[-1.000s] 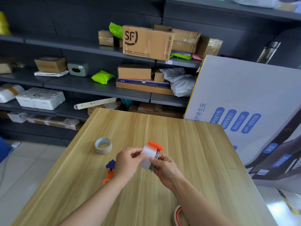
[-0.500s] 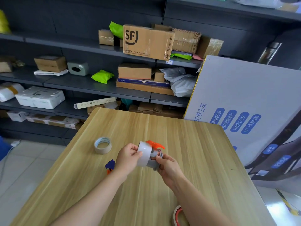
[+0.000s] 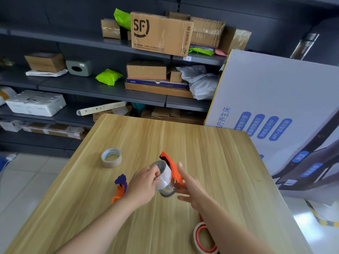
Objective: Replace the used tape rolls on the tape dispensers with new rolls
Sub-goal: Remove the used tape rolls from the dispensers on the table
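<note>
Your left fingers (image 3: 156,173) curl around a clear tape roll (image 3: 162,174), pinching its rim; the left hand (image 3: 143,187) holds it just above the surface (image 3: 211,153). Your right hand (image 3: 189,187) is spread, fingers straight and apart, its palm against the orange tape dispenser (image 3: 171,166) that carries the roll. Whether it grips the dispenser you cannot tell. A second dispenser (image 3: 120,187), orange and blue, lies on the wooden surface just left of your left wrist. A beige tape roll (image 3: 111,158) lies flat farther left, and a red-cored roll (image 3: 203,239) sits by your right forearm near the front edge. Behind stand dark shelves (image 3: 91,88) of cardboard boxes; a white printed board (image 3: 266,88) leans at the right.
</note>
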The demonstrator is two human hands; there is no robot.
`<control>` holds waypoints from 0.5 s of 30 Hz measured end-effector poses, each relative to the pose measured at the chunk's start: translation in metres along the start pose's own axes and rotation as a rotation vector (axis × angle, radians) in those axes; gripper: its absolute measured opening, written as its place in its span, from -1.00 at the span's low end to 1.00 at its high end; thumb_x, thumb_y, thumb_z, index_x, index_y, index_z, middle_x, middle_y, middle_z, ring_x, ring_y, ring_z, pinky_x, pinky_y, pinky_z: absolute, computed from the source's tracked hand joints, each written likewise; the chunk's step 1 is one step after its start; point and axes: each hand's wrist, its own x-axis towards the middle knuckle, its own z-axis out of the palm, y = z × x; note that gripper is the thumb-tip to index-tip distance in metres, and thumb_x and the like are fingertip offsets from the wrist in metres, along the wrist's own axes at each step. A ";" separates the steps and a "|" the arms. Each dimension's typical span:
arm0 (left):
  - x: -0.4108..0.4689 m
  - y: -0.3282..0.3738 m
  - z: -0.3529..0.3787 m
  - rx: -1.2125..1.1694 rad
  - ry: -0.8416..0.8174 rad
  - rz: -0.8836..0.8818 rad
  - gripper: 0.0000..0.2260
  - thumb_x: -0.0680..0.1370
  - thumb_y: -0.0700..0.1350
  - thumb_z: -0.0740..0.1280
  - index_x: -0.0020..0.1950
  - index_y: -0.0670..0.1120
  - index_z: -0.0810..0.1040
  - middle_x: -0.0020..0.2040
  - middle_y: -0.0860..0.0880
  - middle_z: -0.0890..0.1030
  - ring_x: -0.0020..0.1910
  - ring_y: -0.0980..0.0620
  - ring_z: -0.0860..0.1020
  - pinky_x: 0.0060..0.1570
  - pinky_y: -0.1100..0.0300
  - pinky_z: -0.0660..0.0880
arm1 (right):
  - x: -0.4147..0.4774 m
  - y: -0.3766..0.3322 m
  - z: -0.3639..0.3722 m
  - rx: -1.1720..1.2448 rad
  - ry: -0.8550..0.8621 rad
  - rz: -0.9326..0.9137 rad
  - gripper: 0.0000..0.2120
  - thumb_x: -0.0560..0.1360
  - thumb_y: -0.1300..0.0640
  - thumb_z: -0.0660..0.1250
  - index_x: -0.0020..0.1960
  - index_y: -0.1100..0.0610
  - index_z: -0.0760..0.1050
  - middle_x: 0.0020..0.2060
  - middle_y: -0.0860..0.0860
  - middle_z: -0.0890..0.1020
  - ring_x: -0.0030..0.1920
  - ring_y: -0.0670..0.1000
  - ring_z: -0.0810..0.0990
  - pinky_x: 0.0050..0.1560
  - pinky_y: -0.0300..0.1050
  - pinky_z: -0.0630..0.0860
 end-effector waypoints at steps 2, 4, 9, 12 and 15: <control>0.001 -0.001 0.000 0.010 -0.073 0.025 -0.87 0.56 -0.15 0.25 -0.10 0.01 0.31 -0.14 0.04 0.48 -0.10 -0.03 0.43 -0.21 0.15 0.25 | 0.004 0.003 0.003 -0.063 0.076 -0.035 -0.51 0.40 -0.24 0.44 0.01 0.18 0.49 -0.22 0.03 0.64 -0.25 0.01 0.60 -0.20 -0.14 0.47; 0.002 -0.004 -0.001 -0.005 -0.131 0.025 -0.86 0.56 -0.15 0.25 -0.12 0.02 0.31 -0.16 0.05 0.48 -0.12 -0.01 0.42 -0.22 0.16 0.27 | 0.008 0.006 0.002 -0.087 0.114 -0.029 -0.64 0.42 -0.04 0.48 -0.05 0.21 0.46 -0.27 0.08 0.60 -0.33 0.04 0.57 -0.33 -0.16 0.44; 0.002 -0.011 -0.002 -0.227 -0.128 -0.104 -0.84 0.56 -0.20 0.27 -0.15 -0.01 0.35 -0.25 -0.01 0.52 -0.34 0.13 0.36 -0.32 0.22 0.29 | 0.014 0.016 -0.002 -0.017 0.163 0.051 -0.60 0.35 -0.01 0.49 -0.03 0.29 0.53 -0.24 0.14 0.61 -0.36 0.10 0.61 -0.26 -0.07 0.61; 0.002 -0.014 -0.002 -0.385 -0.065 -0.208 -0.90 0.57 -0.21 0.28 -0.10 -0.07 0.39 -0.25 -0.01 0.54 -0.31 0.10 0.41 -0.27 0.22 0.33 | 0.016 0.023 -0.003 -0.122 0.204 0.082 -0.63 0.34 -0.05 0.47 -0.06 0.22 0.53 -0.28 0.10 0.62 -0.39 0.04 0.60 -0.44 -0.21 0.37; 0.009 -0.020 -0.001 -0.397 0.000 -0.251 -0.90 0.57 -0.21 0.28 -0.11 -0.06 0.40 -0.21 0.01 0.55 -0.25 0.10 0.46 -0.27 0.29 0.34 | 0.015 0.031 -0.003 -0.255 0.207 0.131 -0.64 0.35 -0.07 0.45 -0.05 0.20 0.55 -0.28 0.06 0.63 -0.40 0.02 0.59 -0.50 -0.25 0.29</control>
